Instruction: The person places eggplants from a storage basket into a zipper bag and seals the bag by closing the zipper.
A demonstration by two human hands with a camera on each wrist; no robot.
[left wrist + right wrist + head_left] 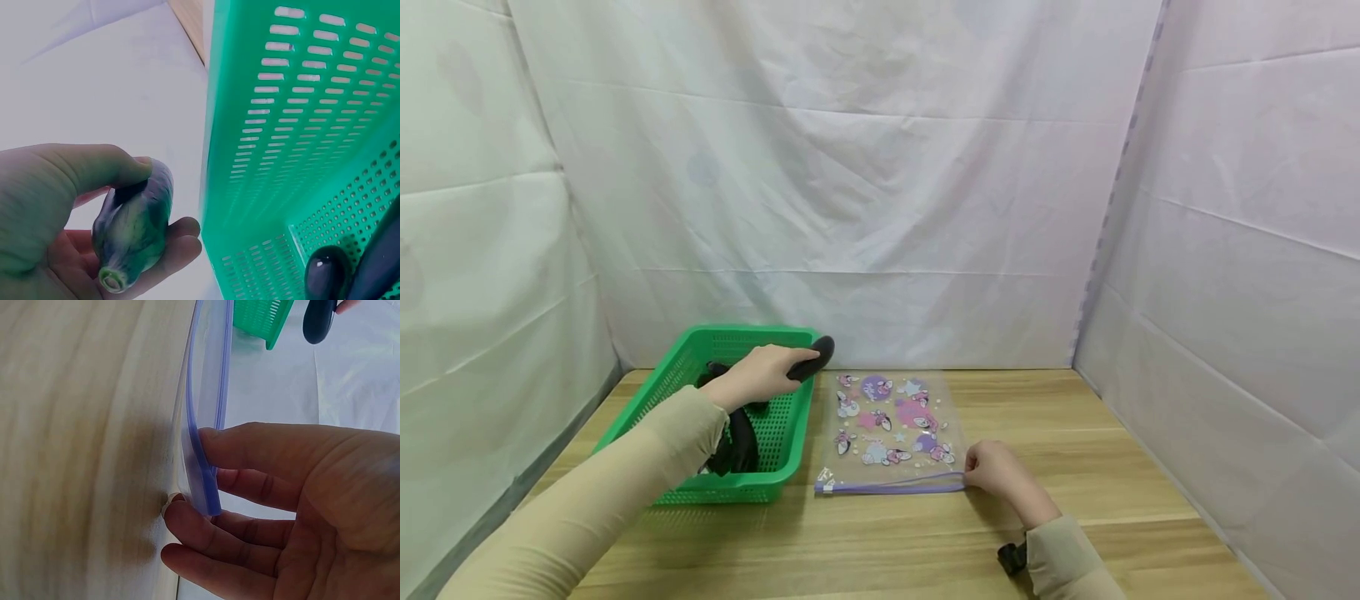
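My left hand (763, 372) grips a dark eggplant (812, 358) above the right rim of the green basket (795, 425). In the left wrist view the eggplant's stem end (128, 244) faces the camera, between thumb and fingers. With my right hand (997, 471) I pinch the right end of the purple zip edge of a clear printed zipper bag (887, 425), which lies flat on the table. Close up in the right wrist view, the zip strip (203, 469) is parted slightly near the thumb. A slider (827, 487) sits at its left end.
More eggplants (743, 442) lie inside the basket, partly hidden by my left arm. The wooden table (1075, 467) runs to white curtains (880, 183) at the back and both sides. A black strap piece (1012, 558) is at my right wrist.
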